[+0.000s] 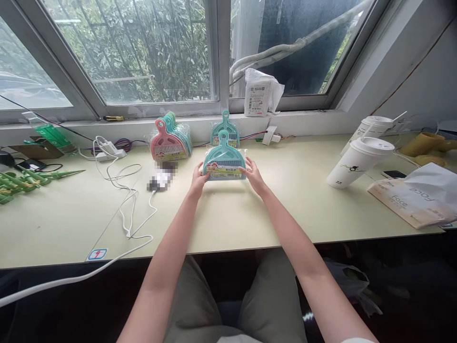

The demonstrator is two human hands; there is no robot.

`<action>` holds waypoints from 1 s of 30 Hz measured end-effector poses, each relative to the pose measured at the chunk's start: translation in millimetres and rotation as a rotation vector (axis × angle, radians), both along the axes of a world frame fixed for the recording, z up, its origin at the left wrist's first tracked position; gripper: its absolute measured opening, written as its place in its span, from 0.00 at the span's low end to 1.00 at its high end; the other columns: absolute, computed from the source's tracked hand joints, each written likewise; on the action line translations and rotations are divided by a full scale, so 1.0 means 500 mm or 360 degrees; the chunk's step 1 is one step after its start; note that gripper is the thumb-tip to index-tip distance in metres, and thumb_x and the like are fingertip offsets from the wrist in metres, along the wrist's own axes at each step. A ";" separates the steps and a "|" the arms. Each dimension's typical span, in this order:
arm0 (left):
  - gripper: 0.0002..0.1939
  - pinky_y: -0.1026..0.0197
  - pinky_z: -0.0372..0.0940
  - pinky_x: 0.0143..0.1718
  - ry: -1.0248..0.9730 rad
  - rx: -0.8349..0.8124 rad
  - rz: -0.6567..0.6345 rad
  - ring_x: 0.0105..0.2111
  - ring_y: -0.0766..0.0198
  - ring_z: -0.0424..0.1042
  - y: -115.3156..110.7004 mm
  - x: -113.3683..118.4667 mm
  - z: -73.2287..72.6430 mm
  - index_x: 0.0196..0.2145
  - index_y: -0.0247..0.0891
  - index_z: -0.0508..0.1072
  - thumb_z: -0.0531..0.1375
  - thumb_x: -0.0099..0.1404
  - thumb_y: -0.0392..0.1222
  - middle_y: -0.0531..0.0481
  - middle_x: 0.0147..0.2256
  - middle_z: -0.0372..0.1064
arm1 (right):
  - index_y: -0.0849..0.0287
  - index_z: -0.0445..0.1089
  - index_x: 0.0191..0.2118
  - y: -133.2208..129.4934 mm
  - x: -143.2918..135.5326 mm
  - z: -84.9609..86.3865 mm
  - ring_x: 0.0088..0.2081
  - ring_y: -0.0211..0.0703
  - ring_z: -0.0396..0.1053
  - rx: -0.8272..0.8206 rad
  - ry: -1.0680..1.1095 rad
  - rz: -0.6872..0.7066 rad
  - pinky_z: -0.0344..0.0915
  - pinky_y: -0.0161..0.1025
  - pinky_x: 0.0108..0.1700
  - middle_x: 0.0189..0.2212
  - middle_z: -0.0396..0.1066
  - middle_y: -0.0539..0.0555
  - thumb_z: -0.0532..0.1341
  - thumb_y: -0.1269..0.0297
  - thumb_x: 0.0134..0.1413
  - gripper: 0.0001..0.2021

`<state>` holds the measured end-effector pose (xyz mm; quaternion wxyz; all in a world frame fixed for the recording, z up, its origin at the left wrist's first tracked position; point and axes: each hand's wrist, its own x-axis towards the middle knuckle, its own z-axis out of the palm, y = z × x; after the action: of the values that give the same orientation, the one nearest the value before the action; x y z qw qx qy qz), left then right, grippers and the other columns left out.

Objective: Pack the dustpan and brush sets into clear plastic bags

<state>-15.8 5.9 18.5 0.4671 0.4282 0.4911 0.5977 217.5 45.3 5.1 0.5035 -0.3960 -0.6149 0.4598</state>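
A teal dustpan-and-brush set (223,159) in clear wrapping stands upright near the middle of the table, its handle up. My left hand (200,179) is closed on its left edge, and my right hand (253,175) grips the right edge. Just behind it stands another teal set (225,132) against the window ledge. To the left is a row of wrapped sets, a pink one (167,144) in front and teal ones (183,134) behind it.
White cables (132,200) and a power strip (110,151) lie on the table (232,224) at left. Two white cups (360,159) and a paper bag (417,195) are at right. A wrapped box (257,97) sits on the window ledge.
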 end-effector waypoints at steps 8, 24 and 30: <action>0.23 0.62 0.67 0.36 0.0063 0.0098 0.0000 0.39 0.61 0.72 0.008 0.001 -0.001 0.44 0.39 0.68 0.65 0.53 0.51 0.49 0.39 0.73 | 0.57 0.65 0.51 -0.019 -0.015 0.019 0.46 0.50 0.72 -0.0065 0.0215 0.0217 0.68 0.50 0.53 0.44 0.74 0.56 0.70 0.50 0.37 0.33; 0.10 0.55 0.60 0.46 0.1019 0.0347 0.0447 0.43 0.51 0.68 -0.018 -0.006 0.008 0.43 0.44 0.68 0.53 0.64 0.38 0.45 0.37 0.70 | 0.56 0.64 0.41 0.024 -0.043 -0.010 0.35 0.47 0.72 0.0230 -0.0261 -0.0184 0.70 0.45 0.38 0.38 0.74 0.56 0.64 0.58 0.38 0.21; 0.17 0.50 0.52 0.57 0.0979 0.0445 0.1174 0.55 0.52 0.58 -0.010 -0.054 -0.009 0.53 0.39 0.61 0.52 0.67 0.43 0.38 0.52 0.62 | 0.57 0.64 0.44 0.105 -0.161 0.025 0.32 0.44 0.71 0.0441 -0.0399 -0.0135 0.67 0.40 0.35 0.37 0.75 0.56 0.59 0.66 0.42 0.18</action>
<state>-43.0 1.1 13.8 -0.0036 0.4408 0.6401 0.6292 136.8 97.6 17.8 0.4916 -0.4026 -0.7131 0.2963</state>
